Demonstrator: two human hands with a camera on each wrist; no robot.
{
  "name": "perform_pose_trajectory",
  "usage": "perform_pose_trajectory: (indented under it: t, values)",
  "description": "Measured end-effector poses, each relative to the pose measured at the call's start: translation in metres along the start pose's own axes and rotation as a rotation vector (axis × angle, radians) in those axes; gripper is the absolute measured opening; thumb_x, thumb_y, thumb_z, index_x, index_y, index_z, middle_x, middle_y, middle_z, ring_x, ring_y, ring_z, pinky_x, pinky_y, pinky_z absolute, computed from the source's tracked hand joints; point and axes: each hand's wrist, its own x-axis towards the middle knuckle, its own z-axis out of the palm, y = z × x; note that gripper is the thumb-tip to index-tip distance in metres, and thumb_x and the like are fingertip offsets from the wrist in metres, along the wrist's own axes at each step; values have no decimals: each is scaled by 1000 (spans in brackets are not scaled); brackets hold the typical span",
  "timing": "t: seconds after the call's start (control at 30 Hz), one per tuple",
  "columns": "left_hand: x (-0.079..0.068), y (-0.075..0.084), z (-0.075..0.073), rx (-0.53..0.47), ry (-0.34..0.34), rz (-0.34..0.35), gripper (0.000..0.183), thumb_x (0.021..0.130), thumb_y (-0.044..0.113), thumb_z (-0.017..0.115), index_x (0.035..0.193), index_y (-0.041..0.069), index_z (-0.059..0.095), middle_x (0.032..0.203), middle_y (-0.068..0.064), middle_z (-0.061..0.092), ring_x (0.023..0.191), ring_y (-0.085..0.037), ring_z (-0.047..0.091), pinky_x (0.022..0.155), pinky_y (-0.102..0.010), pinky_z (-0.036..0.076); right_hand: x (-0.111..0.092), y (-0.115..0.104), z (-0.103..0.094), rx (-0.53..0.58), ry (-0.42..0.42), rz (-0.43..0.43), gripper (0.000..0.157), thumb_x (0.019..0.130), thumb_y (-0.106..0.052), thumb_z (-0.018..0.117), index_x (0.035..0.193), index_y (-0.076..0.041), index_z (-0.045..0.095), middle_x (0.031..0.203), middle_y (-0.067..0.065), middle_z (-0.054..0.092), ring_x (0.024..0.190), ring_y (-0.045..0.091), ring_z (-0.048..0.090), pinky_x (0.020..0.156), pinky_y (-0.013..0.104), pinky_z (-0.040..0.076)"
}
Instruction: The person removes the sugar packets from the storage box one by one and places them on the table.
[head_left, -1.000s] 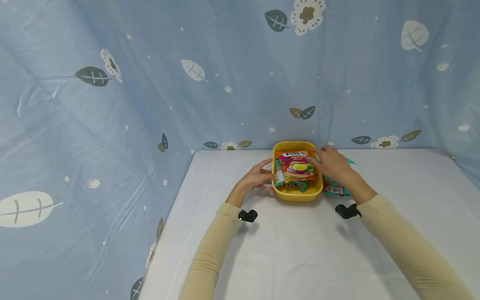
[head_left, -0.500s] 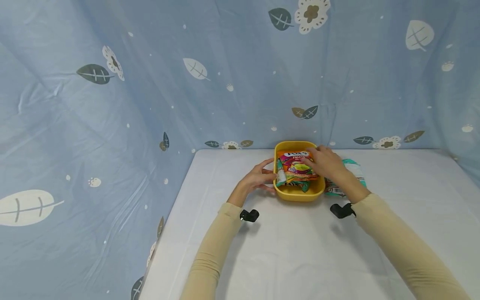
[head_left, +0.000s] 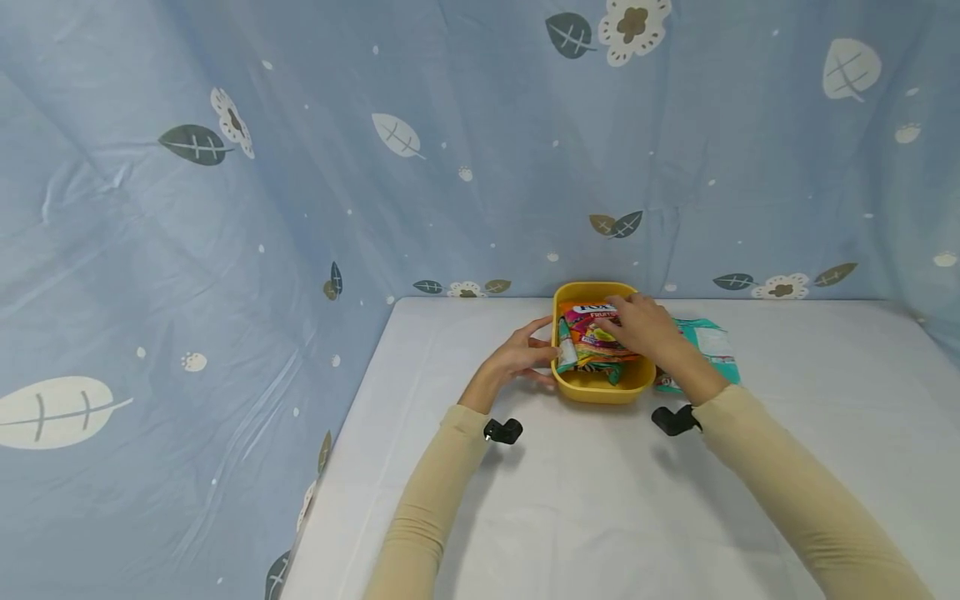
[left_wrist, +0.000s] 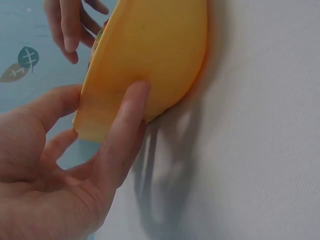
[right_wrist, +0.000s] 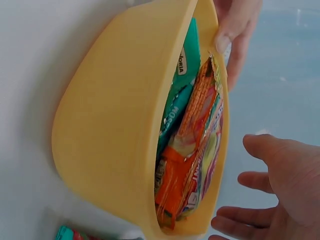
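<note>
A yellow plastic bin stands at the back of the white table. Inside it, an orange-and-purple bag of Fox's fruit candy lies over green packets. My left hand grips the bin's left wall, with one digit over the rim and other fingers against the outside. Above the bag's right side, my right hand has its fingers spread and loosely bent. In the right wrist view, those fingers are at the bin's opening, with nothing between them.
A teal-and-white packet lies on the table just right of the bin, partly covered by the right hand and wrist. A blue patterned curtain hangs directly behind the table and along its left side.
My right hand has shifted left from the bin's right rim to over the candy bag, uncovering more of the teal packet. My left hand keeps its place on the bin.
</note>
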Motion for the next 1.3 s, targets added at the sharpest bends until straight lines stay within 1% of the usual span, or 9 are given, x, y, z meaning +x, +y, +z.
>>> perform_pose_trajectory:
  t: [0.2, 0.33, 0.57, 0.8, 1.0, 1.17, 1.3]
  values:
    - [1, 0, -1, 8, 3, -7, 75, 91, 10, 69, 151, 39, 34, 135, -18, 50, 98, -27, 70, 78, -51, 63, 3, -3, 3, 19, -10, -11, 58, 100, -41, 54, 142, -3, 46, 132, 32, 52, 118, 49, 51, 99, 65, 48]
    - [-1, 0, 0, 5, 2, -3, 75, 91, 10, 69, 151, 39, 34, 133, -18, 51, 98, -28, 70, 77, -50, 63, 6, -4, 8, 45, -15, -2, 58, 99, -41, 56, 141, -2, 46, 132, 32, 52, 119, 48, 51, 101, 64, 48]
    - [-1, 0, 0, -5, -7, -6, 74, 92, 9, 68, 151, 39, 34, 133, -18, 49, 98, -30, 70, 75, -48, 64, 9, -9, 14, 64, -70, 53, 64, 98, -44, 55, 145, -3, 41, 133, 32, 49, 116, 47, 53, 101, 65, 48]
    - [0, -1, 1, 6, -8, -1, 75, 93, 11, 67, 153, 37, 31, 138, -21, 46, 100, -30, 69, 75, -48, 64, 11, -13, 17, 92, -93, 96, 64, 99, -44, 53, 147, -3, 38, 137, 33, 44, 119, 48, 50, 105, 65, 45]
    - [0, -1, 1, 3, -2, -4, 75, 93, 10, 67, 153, 37, 32, 137, -21, 48, 99, -28, 69, 75, -48, 64, 10, -15, 18, 119, -116, 140, 66, 100, -44, 53, 148, -3, 34, 139, 35, 39, 121, 50, 48, 105, 68, 43]
    - [0, -1, 1, 4, 4, -6, 75, 92, 10, 68, 152, 38, 32, 135, -21, 49, 97, -28, 69, 76, -49, 64, 11, -17, 20, 124, -117, 145, 67, 100, -45, 52, 148, -2, 34, 141, 36, 37, 121, 51, 47, 105, 68, 43]
    - [0, -1, 1, 7, 5, -5, 75, 92, 12, 69, 152, 38, 33, 133, -19, 51, 98, -28, 70, 76, -50, 63, 12, -18, 22, 99, -90, 133, 65, 100, -44, 52, 146, 0, 36, 138, 37, 40, 119, 51, 49, 104, 67, 45]
